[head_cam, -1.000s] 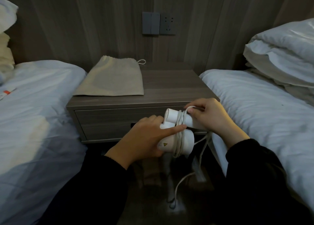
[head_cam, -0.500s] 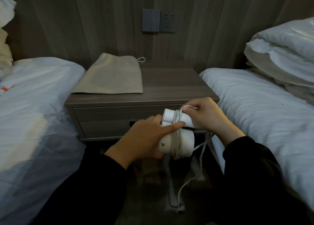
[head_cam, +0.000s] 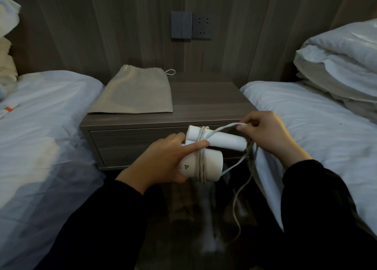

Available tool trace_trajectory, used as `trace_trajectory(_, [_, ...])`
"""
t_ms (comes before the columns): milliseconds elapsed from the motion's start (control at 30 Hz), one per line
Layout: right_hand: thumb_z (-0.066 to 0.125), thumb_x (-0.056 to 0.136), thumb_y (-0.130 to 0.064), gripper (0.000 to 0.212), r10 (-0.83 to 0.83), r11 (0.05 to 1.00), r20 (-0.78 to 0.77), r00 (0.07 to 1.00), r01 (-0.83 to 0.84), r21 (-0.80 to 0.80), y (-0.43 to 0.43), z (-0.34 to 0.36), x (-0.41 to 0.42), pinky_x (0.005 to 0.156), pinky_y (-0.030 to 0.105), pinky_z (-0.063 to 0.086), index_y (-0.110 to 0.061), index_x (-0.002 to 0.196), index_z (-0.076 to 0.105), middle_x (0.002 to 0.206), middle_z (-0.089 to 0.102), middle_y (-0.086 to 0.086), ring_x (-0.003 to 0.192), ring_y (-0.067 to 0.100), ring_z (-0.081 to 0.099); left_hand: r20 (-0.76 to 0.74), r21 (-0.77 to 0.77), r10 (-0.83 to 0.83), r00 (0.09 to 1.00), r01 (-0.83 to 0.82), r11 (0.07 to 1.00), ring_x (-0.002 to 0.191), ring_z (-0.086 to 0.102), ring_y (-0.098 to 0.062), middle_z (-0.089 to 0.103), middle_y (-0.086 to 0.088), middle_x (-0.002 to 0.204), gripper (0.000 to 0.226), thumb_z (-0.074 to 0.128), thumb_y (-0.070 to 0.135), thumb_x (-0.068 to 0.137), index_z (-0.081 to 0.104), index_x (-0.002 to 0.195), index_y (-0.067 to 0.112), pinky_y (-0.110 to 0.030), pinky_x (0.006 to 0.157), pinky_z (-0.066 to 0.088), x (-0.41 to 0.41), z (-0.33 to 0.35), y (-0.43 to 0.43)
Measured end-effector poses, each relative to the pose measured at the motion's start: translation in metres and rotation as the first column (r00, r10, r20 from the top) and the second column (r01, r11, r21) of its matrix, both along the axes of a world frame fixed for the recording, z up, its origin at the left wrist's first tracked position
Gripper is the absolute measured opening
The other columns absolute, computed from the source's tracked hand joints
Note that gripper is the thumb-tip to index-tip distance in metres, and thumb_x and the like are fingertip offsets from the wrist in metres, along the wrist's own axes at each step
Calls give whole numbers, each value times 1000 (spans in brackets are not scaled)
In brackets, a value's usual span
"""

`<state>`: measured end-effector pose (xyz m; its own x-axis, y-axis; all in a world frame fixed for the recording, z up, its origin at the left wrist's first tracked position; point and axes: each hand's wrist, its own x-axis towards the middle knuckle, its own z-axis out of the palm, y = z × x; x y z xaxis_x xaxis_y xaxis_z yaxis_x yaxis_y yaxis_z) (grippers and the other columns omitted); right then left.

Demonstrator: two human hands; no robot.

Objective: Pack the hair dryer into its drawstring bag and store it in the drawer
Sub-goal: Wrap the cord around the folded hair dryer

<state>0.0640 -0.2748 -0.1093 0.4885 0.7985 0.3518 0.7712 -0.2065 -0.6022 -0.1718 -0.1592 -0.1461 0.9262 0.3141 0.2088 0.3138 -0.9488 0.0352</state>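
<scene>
A folded white hair dryer (head_cam: pixel 212 163) is held in front of the nightstand, its cord (head_cam: pixel 201 159) wound several turns around body and handle. My left hand (head_cam: pixel 163 161) grips the dryer's body, the index finger pressing on the wound cord. My right hand (head_cam: pixel 265 133) pinches a loop of cord up and to the right of the handle; the remaining cord hangs down to the floor. The beige drawstring bag (head_cam: pixel 132 94) lies flat on the left of the nightstand top. The drawer (head_cam: pixel 130 145) beneath it is closed.
The wooden nightstand (head_cam: pixel 206 104) stands between two beds with white sheets, the left bed (head_cam: pixel 40 131) and the right bed (head_cam: pixel 318 127). Folded white bedding (head_cam: pixel 342 61) is piled at the right. A wall switch and socket (head_cam: pixel 190 27) sit above the nightstand.
My right hand has moved off the dryer's handle, up and to the right, drawing a loop of cord with it. My left hand keeps its grip on the dryer.
</scene>
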Motion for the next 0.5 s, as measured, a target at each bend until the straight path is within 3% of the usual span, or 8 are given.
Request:
trace_trajectory(100, [65, 82, -2, 17, 118, 993, -329, 937, -106, 54, -6, -2, 15, 54, 12, 40, -16, 72, 65, 52, 58, -1, 43, -1, 49, 14, -133, 18, 1000, -16, 991, 100, 47, -15, 45, 1, 112, 94, 73, 45, 65, 13, 137, 52, -33, 80, 49, -2, -3, 4])
trace_trajectory(167, [52, 85, 11, 26, 221, 975, -556, 801, -184, 123, -8, -10, 22, 53, 12, 44, -12, 81, 63, 51, 64, -4, 45, -1, 53, 20, -298, 47, 999, -39, 954, 104, 50, -15, 45, 3, 116, 97, 77, 42, 61, 15, 134, 56, -33, 86, 48, -2, -7, 7])
trace_trajectory(233, [48, 85, 14, 25, 228, 973, -695, 682, -140, 181, -5, -20, 23, 47, 12, 44, -8, 83, 61, 51, 66, -4, 43, 1, 53, 47, -455, 56, 997, -29, 890, 108, 51, -16, 46, 5, 122, 98, 80, 39, 58, 20, 132, 59, -36, 92, 47, -2, -9, 8])
trace_trajectory(300, [51, 85, 11, 20, 170, 982, -748, 642, -44, 185, -1, -30, 20, 43, 15, 44, -6, 78, 61, 48, 65, -2, 39, 4, 53, 78, -560, 57, 995, -3, 829, 112, 50, -14, 47, 6, 128, 97, 82, 34, 58, 24, 132, 58, -34, 95, 46, -2, -9, 7])
trace_trajectory(367, [55, 85, 6, 20, 107, 987, -760, 641, 23, 158, 2, -40, 15, 36, 15, 39, -4, 69, 59, 40, 59, -1, 33, 5, 48, 125, -624, 68, 990, 25, 781, 110, 51, -8, 46, 11, 130, 97, 84, 27, 59, 27, 133, 54, -21, 92, 45, -3, -8, 6])
trace_trajectory(433, [60, 84, 0, 23, 82, 991, -763, 641, 27, 129, 4, -49, 8, 32, 14, 33, -2, 62, 55, 37, 55, 0, 28, 6, 42, 179, -648, 109, 978, 34, 761, 102, 53, -4, 49, 14, 123, 99, 85, 23, 58, 28, 133, 53, -12, 85, 44, -3, -7, 5])
trace_trajectory(500, [63, 82, -3, 24, 96, 994, -729, 678, -32, 101, 6, -53, -2, 31, 14, 28, 0, 60, 53, 39, 54, 4, 27, 9, 39, 229, -708, 178, 957, 38, 705, 98, 55, -2, 52, 15, 117, 98, 86, 21, 56, 29, 127, 59, -12, 82, 45, -1, -6, 4])
